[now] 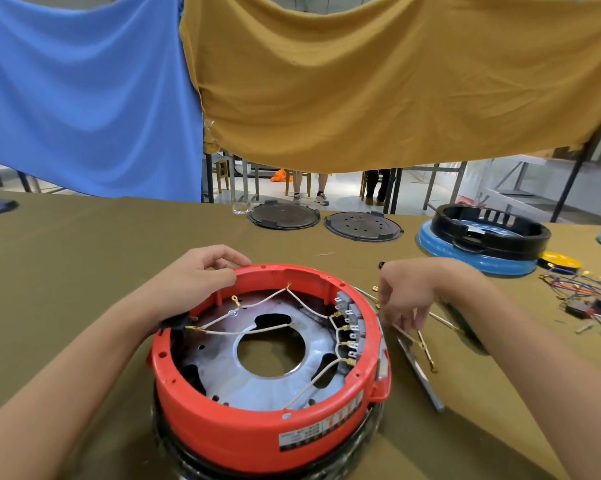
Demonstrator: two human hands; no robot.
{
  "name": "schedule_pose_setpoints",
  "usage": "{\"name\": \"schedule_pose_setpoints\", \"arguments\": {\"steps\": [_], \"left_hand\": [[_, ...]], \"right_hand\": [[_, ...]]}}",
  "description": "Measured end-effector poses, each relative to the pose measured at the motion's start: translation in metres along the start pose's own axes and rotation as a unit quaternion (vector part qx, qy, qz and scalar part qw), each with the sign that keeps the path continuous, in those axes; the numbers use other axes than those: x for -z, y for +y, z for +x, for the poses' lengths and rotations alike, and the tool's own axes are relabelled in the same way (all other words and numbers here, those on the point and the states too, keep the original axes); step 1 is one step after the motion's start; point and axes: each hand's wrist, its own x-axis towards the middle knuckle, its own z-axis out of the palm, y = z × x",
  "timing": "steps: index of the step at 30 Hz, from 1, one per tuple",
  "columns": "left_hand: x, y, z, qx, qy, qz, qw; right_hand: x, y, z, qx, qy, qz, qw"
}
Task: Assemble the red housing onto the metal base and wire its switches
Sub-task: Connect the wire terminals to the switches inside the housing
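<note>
Olive cloth covers the whole surface (84,254), and everything below is placed by the red housing (257,420), which sits nearest the viewer, already seated over the metal base (257,386); the base's silver plate shows through the open ring. Inside the housing's right wall stands a row of grey switches (352,327), with pale wires (243,330) running from their brass ends across the plate.

At the housing's far-left rim rests the left hand (202,282), its fingers curled over the edge and gripping it to steady the ring. Just right of the housing, the right hand (413,292) hangs over loose wires (427,351) lying on the cloth, fingers pointing down and drawn close; whether they already pinch a wire I cannot tell. A slim metal tool (422,375) lies beside those wires.

Risks, as I judge them: a wire lifted carelessly could drag its neighbours or the tool off the cloth. Pushing a connector onto the wrong switch tab would miswire the row, since the tabs look alike. If the left hand loosens, the housing may turn on the base and strain wires already fitted.

Farther right of the housing sits a black ring on a blue one (482,240); beyond it lie two dark round lids (361,226), then hanging blue and mustard cloths (361,81).
</note>
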Motion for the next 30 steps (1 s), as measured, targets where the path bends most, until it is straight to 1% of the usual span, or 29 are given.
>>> {"name": "schedule_pose_setpoints", "arguments": {"steps": [1,3,4,5,7,8,11,13,15,17,19,21,25,30], "left_hand": [[0.000,0.000,0.000,0.000,0.001,0.001,1.000],[0.001,0.000,0.001,-0.002,0.003,-0.011,1.000],[0.001,0.000,0.001,-0.001,0.003,-0.022,1.000],[0.000,0.000,0.001,-0.001,0.003,-0.035,0.999],[-0.001,-0.001,0.001,0.000,-0.004,-0.057,0.998],[-0.002,-0.001,0.000,0.000,-0.008,-0.064,0.998],[-0.003,0.000,-0.001,-0.008,-0.019,-0.062,0.998],[-0.004,0.004,-0.003,-0.029,-0.017,-0.036,0.999],[-0.007,0.010,-0.005,-0.094,0.014,0.001,0.996],[-0.010,0.016,-0.008,-0.182,0.041,0.006,0.982],[-0.012,0.021,-0.012,-0.248,0.040,0.001,0.968],[-0.012,0.023,-0.013,-0.287,0.044,0.013,0.957],[-0.011,0.023,-0.013,-0.319,0.053,0.008,0.946],[-0.013,0.021,-0.010,-0.305,0.076,0.007,0.949]], "right_hand": [[0.004,0.003,-0.002,0.015,0.037,0.001,0.999],[0.012,0.006,-0.005,0.068,0.145,0.035,0.986],[0.015,0.005,-0.007,0.109,0.182,0.090,0.973],[0.015,0.001,-0.011,0.155,0.190,0.168,0.955],[0.012,-0.013,-0.018,0.236,0.147,0.317,0.907],[0.010,-0.021,-0.021,0.263,0.127,0.355,0.888],[0.000,-0.042,-0.026,0.313,0.097,0.396,0.858],[-0.008,-0.052,-0.028,0.335,0.081,0.416,0.841],[-0.017,-0.061,-0.029,0.348,0.073,0.420,0.835],[-0.025,-0.069,-0.028,0.354,0.078,0.419,0.832],[-0.032,-0.075,-0.026,0.360,0.083,0.412,0.833],[-0.037,-0.078,-0.024,0.360,0.090,0.407,0.835],[-0.038,-0.078,-0.025,0.355,0.101,0.422,0.828],[-0.039,-0.078,-0.026,0.365,0.112,0.419,0.824]]}}
